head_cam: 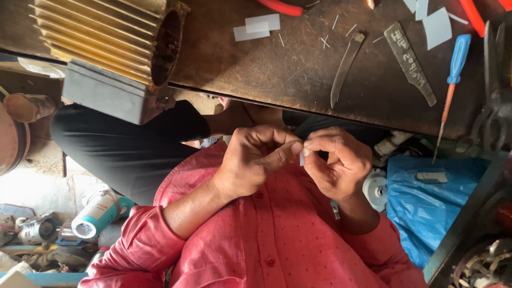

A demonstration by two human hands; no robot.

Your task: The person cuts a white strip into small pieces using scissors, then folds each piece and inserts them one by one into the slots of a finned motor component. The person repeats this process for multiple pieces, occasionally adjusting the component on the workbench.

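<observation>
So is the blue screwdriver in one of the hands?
No, the screwdriver lies on the bench, away from both hands.

A crumpled blue plastic bag (426, 208) lies below the bench edge.

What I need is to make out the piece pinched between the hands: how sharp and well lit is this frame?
Head view: soft daylight, no glare; left hand and right hand are sharp; the pale piece is mostly hidden by their fingers; the workbench is dim, the floor lower left brighter.
</observation>
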